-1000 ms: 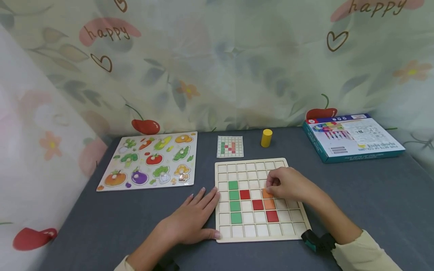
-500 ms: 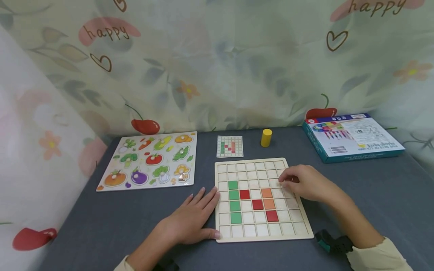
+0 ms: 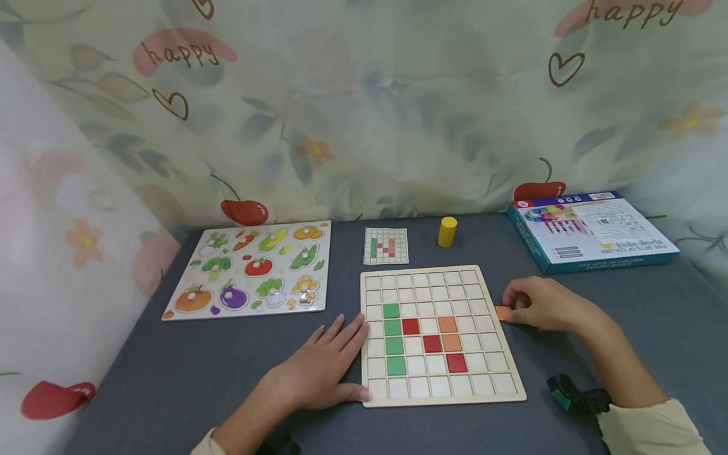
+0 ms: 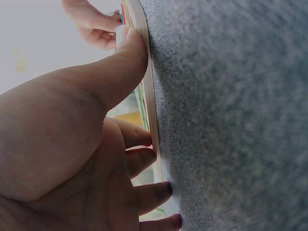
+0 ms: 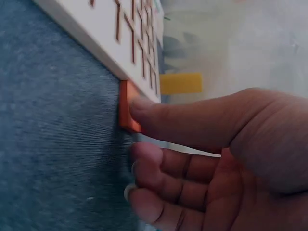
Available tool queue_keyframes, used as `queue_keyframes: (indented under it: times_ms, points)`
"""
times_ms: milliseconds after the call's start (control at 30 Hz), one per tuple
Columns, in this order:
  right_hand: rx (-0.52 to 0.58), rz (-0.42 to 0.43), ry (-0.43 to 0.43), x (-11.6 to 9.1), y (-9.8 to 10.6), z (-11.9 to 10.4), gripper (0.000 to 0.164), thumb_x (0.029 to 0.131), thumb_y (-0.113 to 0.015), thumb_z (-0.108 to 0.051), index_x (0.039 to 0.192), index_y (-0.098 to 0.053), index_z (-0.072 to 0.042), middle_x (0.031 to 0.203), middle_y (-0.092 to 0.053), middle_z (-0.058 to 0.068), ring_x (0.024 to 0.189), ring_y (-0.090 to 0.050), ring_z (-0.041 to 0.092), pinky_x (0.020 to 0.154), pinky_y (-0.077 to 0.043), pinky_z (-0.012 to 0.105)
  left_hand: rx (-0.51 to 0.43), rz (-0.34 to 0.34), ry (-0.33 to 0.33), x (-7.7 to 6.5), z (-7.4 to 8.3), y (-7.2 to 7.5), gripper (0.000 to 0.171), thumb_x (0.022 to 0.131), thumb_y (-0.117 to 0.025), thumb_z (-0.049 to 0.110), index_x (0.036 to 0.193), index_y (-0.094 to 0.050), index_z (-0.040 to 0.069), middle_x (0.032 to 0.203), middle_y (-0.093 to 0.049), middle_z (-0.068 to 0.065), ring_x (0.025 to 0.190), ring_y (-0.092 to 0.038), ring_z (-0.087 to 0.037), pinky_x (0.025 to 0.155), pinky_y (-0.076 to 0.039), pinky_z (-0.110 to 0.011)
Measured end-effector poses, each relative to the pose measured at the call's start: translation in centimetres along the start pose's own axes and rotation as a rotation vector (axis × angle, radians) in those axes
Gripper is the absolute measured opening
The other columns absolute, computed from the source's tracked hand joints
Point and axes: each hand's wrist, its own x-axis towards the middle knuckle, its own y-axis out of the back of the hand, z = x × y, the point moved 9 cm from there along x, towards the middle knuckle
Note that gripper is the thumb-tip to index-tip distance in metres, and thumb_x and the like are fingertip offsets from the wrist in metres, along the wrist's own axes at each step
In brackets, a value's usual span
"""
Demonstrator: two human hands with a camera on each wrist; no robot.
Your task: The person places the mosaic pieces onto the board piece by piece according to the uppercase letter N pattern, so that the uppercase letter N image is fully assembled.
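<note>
A wooden grid board (image 3: 443, 401) lies flat, with green tiles (image 3: 394, 346), red tiles (image 3: 432, 344) and orange tiles (image 3: 452, 342) in some of its squares. My left hand (image 3: 318, 366) rests along the board's left edge, fingers spread and fairly straight; in the left wrist view its thumb (image 4: 127, 57) lies on the rim. Just past the board's right edge, my right hand (image 3: 543, 304) pinches a loose orange tile (image 3: 503, 313) low at the table. The right wrist view has the thumb on this orange tile (image 5: 126, 113), which is close against the board's side; the other fingers are curled below.
A small pattern card (image 3: 386, 246) and a yellow cylinder (image 3: 447, 232) are behind the board. To the left lies a vegetable picture board (image 3: 284, 253). A flat teal-edged box (image 3: 597, 234) sits at the back right, before a patterned curtain (image 3: 392, 126).
My right hand has moved right, off the board's orange column to the table beside the board, where it now holds an orange tile. The left hand has stayed put.
</note>
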Motion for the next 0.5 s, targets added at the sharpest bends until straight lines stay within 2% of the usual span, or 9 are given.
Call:
queue_keyframes:
  times_ms: [200, 500]
  points:
    - [0.010, -0.004, 0.017, 0.21, -0.29, 0.26, 0.015, 0.080, -0.069, -0.019, 0.085, -0.058, -0.010, 0.066, -0.048, 0.000, 0.059, -0.046, 0.015, 0.054, -0.036, 0.031, 0.001, -0.003, 0.002, -0.01, 0.04, 0.05, 0.096, 0.075, -0.042, 0.072, 0.147, -0.007, 0.018, 0.151, -0.002, 0.002, 0.135, -0.003, -0.027, 0.102, -0.015, -0.053]
    - [-0.003, 0.059, 0.034, 0.11, 0.32, -0.17, 0.008, 0.081, -0.065, -0.009, 0.077, -0.059, -0.011, 0.066, -0.050, -0.001, 0.060, -0.046, 0.015, 0.052, -0.038, 0.030, 0.000, 0.000, 0.000, 0.03, -0.01, 0.01, 0.097, 0.074, -0.041, 0.073, 0.147, -0.007, 0.018, 0.151, -0.003, 0.003, 0.135, -0.003, -0.027, 0.102, -0.015, -0.053]
